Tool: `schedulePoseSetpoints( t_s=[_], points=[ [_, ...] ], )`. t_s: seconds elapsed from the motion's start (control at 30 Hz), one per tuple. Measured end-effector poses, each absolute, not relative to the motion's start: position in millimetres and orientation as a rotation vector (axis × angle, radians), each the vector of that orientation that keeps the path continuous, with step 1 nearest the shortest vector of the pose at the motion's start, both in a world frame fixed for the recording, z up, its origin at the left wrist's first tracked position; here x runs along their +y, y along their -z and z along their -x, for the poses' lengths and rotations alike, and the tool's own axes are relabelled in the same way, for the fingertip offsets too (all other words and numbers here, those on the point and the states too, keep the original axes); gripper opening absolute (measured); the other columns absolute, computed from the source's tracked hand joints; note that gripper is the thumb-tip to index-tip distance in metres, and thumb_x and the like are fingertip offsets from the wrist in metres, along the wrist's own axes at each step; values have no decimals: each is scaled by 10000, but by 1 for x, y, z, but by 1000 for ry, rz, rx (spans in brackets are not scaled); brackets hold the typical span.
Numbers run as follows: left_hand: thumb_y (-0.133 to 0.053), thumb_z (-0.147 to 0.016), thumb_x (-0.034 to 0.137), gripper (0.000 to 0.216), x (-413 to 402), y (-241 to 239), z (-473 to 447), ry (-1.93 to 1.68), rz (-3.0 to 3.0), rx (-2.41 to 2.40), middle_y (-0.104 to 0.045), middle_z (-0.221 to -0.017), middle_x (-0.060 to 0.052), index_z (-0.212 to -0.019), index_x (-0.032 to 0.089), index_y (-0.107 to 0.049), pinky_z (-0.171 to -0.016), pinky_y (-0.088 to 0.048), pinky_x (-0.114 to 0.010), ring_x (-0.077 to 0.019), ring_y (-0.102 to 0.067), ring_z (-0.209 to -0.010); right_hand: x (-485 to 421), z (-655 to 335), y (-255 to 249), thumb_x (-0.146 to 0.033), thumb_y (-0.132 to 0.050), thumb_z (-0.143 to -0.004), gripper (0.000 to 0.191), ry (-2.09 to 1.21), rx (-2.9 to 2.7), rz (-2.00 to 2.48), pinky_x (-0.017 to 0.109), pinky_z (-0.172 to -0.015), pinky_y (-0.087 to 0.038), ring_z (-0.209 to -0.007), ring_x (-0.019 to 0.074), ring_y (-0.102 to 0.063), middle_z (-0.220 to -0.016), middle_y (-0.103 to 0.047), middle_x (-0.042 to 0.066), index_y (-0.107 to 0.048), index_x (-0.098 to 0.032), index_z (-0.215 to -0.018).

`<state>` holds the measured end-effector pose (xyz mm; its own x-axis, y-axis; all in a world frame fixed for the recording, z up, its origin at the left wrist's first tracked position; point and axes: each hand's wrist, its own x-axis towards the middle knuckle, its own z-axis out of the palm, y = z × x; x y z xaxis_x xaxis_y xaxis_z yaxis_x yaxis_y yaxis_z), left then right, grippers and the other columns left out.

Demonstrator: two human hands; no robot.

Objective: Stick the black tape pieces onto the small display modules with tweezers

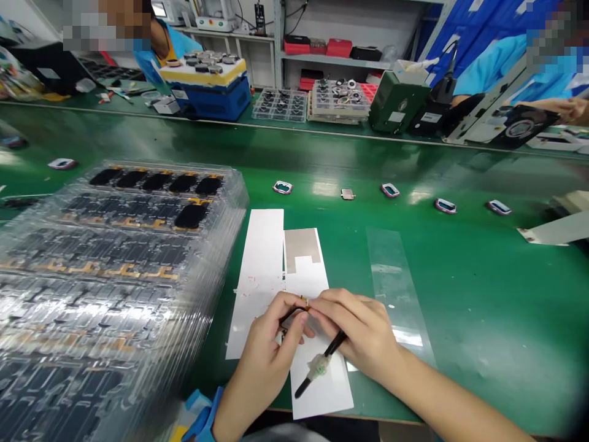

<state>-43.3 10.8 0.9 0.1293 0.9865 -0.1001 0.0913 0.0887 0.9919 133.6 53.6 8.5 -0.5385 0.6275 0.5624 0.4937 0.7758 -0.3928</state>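
My left hand (pixel 271 337) pinches a small, dark-edged screen part (pixel 291 314) between thumb and fingers, over the white sheets. A short orange flex cable (pixel 304 301) sticks up from that part, and the fingertips of my right hand (pixel 363 328) meet it there. My right hand is also closed around a slim black tool (pixel 332 348) with a taped lump near its rear end, which points down toward me. The tool's working tip is hidden by fingers. Beneath both hands lie a white sheet (pixel 322 393) and a second white strip (pixel 264 245), with a grey adhesive sheet (pixel 301 242) above.
A tall stack of clear trays (pixel 221 245) with dark screens stands at left. Several small frames, such as one watch-like housing (pixel 282 187), lie along the green bench (pixel 483 307). A clear film strip (pixel 391 276) is at right. Two people sit across the bench, beyond boxes.
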Motion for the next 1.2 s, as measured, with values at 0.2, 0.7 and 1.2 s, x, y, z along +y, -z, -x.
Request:
schedulePoseSetpoints(
  t_s=[0.2, 0.7, 1.2],
  points=[
    [-500, -1000, 250, 92, 12, -3, 43, -988, -1425, 1306, -618, -816, 16, -991, 234, -590, -686, -457, -235, -138, -587, -720, 52, -126, -11, -97, -507, -931, 154, -268, -2252, 884, 248, -580, -501, -674, 140, -656, -843, -688, 56, -632, -158, -997],
    [-413, -1037, 407, 189, 9, -7, 43, -995, -1034, 1030, -606, -715, 37, -958, 236, -410, -506, -339, -199, -74, -412, -508, 79, -137, -14, -148, -592, -754, 48, -1361, -1759, 1158, 227, -590, -413, -656, 113, -537, -759, -593, 2, -630, -178, -755],
    [-405, -1030, 464, 207, 4, 0, 42, -914, -1130, 1106, -355, -687, 71, -1000, 260, -391, -561, -288, -236, -117, -332, -616, 67, -130, -21, -341, -676, -836, 243, -1729, -1572, 1037, 244, -575, -341, -607, 99, -434, -623, -541, -24, -648, -157, -679]
  ],
)
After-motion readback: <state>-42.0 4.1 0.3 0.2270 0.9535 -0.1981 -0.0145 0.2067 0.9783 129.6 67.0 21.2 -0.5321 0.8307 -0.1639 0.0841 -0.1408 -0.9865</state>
